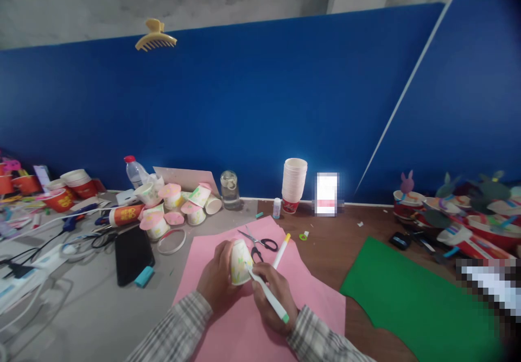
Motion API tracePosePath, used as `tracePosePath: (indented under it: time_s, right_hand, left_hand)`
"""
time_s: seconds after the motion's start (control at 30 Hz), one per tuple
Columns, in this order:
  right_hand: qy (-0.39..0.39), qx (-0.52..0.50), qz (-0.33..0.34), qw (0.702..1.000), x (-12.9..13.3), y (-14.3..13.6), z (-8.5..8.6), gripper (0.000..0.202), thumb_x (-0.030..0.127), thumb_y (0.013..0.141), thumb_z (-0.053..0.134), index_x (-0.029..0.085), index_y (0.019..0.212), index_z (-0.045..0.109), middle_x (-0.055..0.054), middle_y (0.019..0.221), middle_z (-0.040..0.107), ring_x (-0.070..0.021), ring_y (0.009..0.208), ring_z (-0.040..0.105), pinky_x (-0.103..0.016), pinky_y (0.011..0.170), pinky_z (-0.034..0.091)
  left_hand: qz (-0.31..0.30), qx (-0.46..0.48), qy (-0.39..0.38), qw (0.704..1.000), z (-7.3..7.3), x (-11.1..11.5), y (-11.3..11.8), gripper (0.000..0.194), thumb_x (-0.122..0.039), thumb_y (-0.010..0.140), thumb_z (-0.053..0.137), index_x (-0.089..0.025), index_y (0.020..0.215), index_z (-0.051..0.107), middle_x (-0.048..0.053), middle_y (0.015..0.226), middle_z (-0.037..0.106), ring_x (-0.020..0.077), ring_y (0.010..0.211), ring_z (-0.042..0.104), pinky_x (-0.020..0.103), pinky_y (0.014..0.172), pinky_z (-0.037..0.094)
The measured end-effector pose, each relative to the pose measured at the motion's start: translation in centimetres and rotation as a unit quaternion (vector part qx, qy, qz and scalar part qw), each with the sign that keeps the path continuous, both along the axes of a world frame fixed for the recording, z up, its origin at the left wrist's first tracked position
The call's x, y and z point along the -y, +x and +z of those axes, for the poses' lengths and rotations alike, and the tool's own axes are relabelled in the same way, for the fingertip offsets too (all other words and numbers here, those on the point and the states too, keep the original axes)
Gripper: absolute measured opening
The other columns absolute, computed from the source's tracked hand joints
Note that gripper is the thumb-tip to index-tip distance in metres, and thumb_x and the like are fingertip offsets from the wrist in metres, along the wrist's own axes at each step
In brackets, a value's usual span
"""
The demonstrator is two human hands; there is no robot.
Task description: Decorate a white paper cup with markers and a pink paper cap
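A white paper cup (240,267) with green and yellow drawings is tilted in my left hand (217,275), whose fingers wrap round its left side. My right hand (273,296) grips a white marker (269,297) with a green end, its tip at the cup's right side. Both hands are over pink paper (228,332). Just behind them lie black-handled scissors (260,242) and a white marker with a yellow end (282,251).
Decorated cups (195,213), a black phone (133,256) and cables are on the left. A glass jar (230,191), stacked white cups (294,183) and a small bottle (277,208) stand behind. Green sheet (423,297) and cup crafts (476,226) lie right.
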State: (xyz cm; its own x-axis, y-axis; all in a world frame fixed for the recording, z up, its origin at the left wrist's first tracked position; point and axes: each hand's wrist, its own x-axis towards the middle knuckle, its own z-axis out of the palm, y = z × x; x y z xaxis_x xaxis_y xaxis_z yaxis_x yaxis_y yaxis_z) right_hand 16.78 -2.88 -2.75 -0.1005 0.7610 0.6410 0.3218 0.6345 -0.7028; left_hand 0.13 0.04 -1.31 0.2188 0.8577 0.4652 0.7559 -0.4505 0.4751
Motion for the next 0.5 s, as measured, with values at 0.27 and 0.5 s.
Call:
tracePosePath:
  time_s: [0.27, 0.5]
  right_hand:
    - [-0.009, -0.002, 0.005, 1.000, -0.08, 0.07, -0.25, 0.012, 0.018, 0.076, 0.053, 0.022, 0.087, 0.058, -0.002, 0.078, 0.065, -0.0193, 0.062, 0.064, -0.025, 0.054, 0.053]
    - [0.008, -0.004, 0.009, 1.000, -0.01, -0.11, 0.02, 0.015, 0.015, 0.074, 0.055, 0.023, 0.086, 0.057, -0.001, 0.077, 0.064, -0.0194, 0.063, 0.064, -0.024, 0.054, 0.053]
  left_hand:
    - [-0.005, -0.002, 0.011, 1.000, -0.16, -0.14, -0.05, 0.098, -0.040, 0.043, 0.079, -0.023, 0.123, 0.026, 0.009, 0.110, 0.045, 0.0302, 0.093, 0.056, 0.041, 0.069, 0.057]
    - [-0.004, 0.000, 0.003, 1.000, -0.23, -0.10, -0.14, 0.095, -0.037, 0.045, 0.077, -0.025, 0.123, 0.025, 0.008, 0.112, 0.045, 0.0300, 0.093, 0.057, 0.041, 0.067, 0.057]
